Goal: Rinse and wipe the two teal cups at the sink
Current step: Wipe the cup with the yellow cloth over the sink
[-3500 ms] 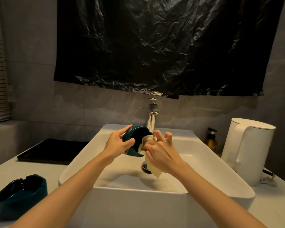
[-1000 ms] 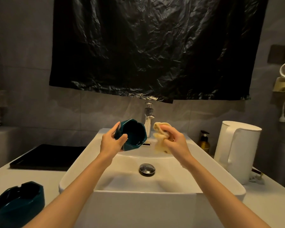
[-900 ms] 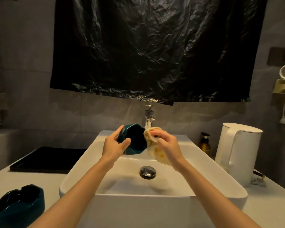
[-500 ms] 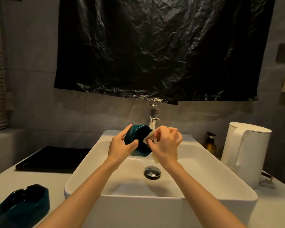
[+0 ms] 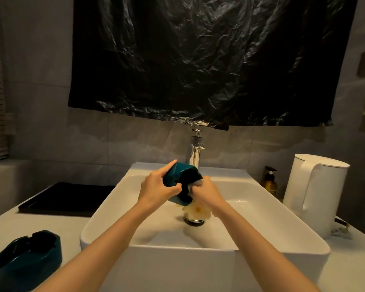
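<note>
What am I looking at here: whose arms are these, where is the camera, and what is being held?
There is no machine here. These are a person's two bare arms, filmed by one camera worn on their head, looking forward and down. The left hand grips a teal cup tilted over the white sink. The right hand pushes a pale cloth into the cup's mouth. A second teal cup sits on the counter at left. A white kettle and a soap bottle stand at right.
</note>
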### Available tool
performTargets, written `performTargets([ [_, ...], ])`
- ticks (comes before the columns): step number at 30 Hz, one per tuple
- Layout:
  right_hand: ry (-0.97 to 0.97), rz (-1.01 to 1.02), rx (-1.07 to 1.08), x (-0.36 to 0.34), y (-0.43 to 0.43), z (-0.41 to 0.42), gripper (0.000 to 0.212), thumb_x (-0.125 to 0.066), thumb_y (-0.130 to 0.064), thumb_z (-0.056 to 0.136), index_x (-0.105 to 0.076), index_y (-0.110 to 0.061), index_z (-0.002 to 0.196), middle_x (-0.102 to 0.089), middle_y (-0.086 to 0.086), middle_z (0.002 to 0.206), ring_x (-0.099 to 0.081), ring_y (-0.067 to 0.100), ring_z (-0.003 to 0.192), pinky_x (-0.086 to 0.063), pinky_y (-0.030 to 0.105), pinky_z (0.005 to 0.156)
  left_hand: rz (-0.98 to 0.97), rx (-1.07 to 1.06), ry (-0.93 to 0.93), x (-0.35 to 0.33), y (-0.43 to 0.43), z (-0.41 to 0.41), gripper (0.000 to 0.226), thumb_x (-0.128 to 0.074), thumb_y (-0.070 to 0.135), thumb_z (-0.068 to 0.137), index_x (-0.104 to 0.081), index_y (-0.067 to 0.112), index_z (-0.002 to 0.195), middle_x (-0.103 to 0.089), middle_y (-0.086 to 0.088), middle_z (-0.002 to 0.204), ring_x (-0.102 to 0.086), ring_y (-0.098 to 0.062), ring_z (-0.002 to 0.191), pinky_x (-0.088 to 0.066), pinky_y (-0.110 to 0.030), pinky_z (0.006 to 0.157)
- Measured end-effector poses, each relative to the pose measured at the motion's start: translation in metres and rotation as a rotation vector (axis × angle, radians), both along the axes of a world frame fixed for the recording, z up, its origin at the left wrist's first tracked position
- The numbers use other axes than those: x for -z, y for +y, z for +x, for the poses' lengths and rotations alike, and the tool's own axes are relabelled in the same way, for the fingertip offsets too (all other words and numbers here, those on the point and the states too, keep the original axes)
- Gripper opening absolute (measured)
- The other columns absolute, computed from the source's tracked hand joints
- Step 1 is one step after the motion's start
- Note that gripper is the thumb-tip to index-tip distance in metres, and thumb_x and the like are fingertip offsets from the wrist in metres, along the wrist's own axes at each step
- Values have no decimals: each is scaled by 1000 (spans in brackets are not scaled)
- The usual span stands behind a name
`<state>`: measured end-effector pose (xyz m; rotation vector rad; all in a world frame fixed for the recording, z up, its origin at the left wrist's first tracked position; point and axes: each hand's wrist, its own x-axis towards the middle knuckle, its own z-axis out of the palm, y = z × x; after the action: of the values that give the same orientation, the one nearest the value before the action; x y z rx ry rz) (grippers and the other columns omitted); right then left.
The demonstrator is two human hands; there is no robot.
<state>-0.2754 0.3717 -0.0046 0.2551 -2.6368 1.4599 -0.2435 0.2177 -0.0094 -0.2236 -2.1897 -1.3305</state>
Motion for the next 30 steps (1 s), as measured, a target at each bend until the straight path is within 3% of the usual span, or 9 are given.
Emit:
performTargets([
  [3,-14,-80,21,2,6,-6,10,-59,-5,85,-61,-14,86,-67,9,87,-63,23,84,-56,37,77,-8,29,-23,1,0,-1,71,-74,21,73,-47,35,137,-64,7,119,-57,-11,106,-54,-34,90],
  [6,128,4,143,5,8,-6,8,-63,-10,82,-65,-12,75,-68,7,77,-64,23,74,-56,37,68,-8,73,-44,2,3,-1,71,-74,19,74,-46,33,138,-62,7,118,-56,-9,103,-56,-31,86],
  [10,319,189,153,5,6,-2,22,-51,-20,94,-68,-9,86,-66,8,80,-62,24,76,-53,37,69,47,86,-54,0,2,-2,68,-73,17,76,-48,33,137,-61,9,116,-55,-8,102,-58,-33,82],
  [14,92,-18,-41,6,2,-5,17,-60,-2,86,-58,-16,96,-65,4,93,-62,21,91,-55,31,75,30,79,-60,1,0,-2,69,-74,16,76,-47,29,138,-60,5,123,-55,-11,108,-55,-33,88],
  [16,142,-36,8,8,3,-7,18,-65,-3,82,-62,-13,97,-67,3,92,-63,20,89,-56,28,71,41,104,-75,1,0,-1,70,-73,14,76,-46,28,139,-59,3,125,-54,-13,110,-56,-37,87],
  [18,304,79,101,6,6,-5,7,-61,-9,86,-65,-10,92,-68,7,87,-62,22,81,-51,28,64,59,143,-96,-1,2,-1,68,-72,13,77,-46,28,139,-60,1,125,-55,-16,110,-58,-38,81],
  [23,435,315,153,3,9,-1,27,-45,-23,98,-65,-5,99,-67,13,94,-60,26,81,-49,34,68,84,167,-121,-4,2,1,63,-69,13,79,-48,28,138,-60,2,120,-57,-20,108,-60,-37,74],
  [27,272,69,-39,4,5,1,28,-50,-3,93,-57,-10,119,-59,2,101,-56,17,94,-44,19,70,73,158,-135,-2,-1,0,60,-68,15,81,-47,26,137,-61,3,114,-58,-20,106,-59,-33,73],
  [30,384,41,5,2,9,1,32,-57,2,86,-65,-13,113,-64,-1,97,-57,14,90,-46,16,67,55,178,-159,-2,2,2,60,-67,14,82,-47,26,137,-61,6,109,-58,-18,103,-58,-26,68],
])
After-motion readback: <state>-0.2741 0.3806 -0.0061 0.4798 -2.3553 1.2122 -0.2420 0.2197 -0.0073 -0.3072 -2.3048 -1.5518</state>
